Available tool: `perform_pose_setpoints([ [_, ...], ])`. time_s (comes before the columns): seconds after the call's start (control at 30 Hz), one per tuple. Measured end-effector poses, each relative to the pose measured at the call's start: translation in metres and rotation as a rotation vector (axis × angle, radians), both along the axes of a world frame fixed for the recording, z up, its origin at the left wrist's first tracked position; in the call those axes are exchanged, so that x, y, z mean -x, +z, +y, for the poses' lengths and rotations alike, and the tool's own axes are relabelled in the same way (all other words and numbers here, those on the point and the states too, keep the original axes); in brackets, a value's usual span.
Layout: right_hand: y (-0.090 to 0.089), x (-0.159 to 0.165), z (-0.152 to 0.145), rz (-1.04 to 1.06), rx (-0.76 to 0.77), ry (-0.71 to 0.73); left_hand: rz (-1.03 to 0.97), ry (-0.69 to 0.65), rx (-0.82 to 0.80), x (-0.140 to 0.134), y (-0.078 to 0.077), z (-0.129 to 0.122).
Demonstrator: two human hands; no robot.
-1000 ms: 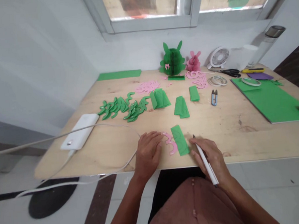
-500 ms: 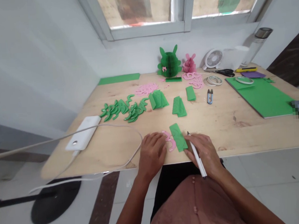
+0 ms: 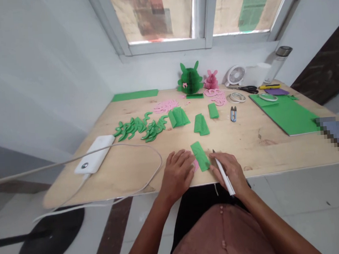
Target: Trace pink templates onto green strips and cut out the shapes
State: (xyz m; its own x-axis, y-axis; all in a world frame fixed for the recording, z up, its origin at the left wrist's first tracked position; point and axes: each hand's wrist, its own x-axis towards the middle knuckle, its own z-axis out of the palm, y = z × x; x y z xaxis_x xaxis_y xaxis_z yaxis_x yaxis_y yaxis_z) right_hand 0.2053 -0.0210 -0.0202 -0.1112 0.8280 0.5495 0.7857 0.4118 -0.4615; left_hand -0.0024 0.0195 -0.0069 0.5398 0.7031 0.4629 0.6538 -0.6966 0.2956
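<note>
A green paper strip (image 3: 200, 156) with faint drawn lines lies near the table's front edge, between my two hands. My left hand (image 3: 177, 175) rests open and flat on the wood. Its fingers cover most of a pink paper cutout (image 3: 195, 164), whose visible bit touches the strip's left side. In my right hand (image 3: 233, 172), closed, is a white pen (image 3: 224, 177), its dark tip pointing away from me. That hand's fingertips are at the strip's right edge.
Farther back lie green cutouts (image 3: 155, 128), folded green papers (image 3: 179, 117) and pink cutouts (image 3: 165, 106). A white power bank (image 3: 96, 154) with a looping cable sits left. Snips (image 3: 233, 114), tape rolls (image 3: 237, 97) and a green sheet (image 3: 287, 115) are to the right.
My left hand has slid right, over the pink cutout that showed more fully before. My right hand still holds the pen beside the strip. The camera view has tilted slightly.
</note>
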Motion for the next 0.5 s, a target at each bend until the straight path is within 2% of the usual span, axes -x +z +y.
perform_pose_setpoints([
  [0.23,0.007,-0.003,-0.002,0.211,0.129,-0.029,-0.001,-0.167,0.045,-0.013,0.001,0.006],
  [0.5,0.022,-0.002,0.004,0.503,0.41,-0.067,0.053,-0.199,0.063,-0.012,0.001,0.006],
])
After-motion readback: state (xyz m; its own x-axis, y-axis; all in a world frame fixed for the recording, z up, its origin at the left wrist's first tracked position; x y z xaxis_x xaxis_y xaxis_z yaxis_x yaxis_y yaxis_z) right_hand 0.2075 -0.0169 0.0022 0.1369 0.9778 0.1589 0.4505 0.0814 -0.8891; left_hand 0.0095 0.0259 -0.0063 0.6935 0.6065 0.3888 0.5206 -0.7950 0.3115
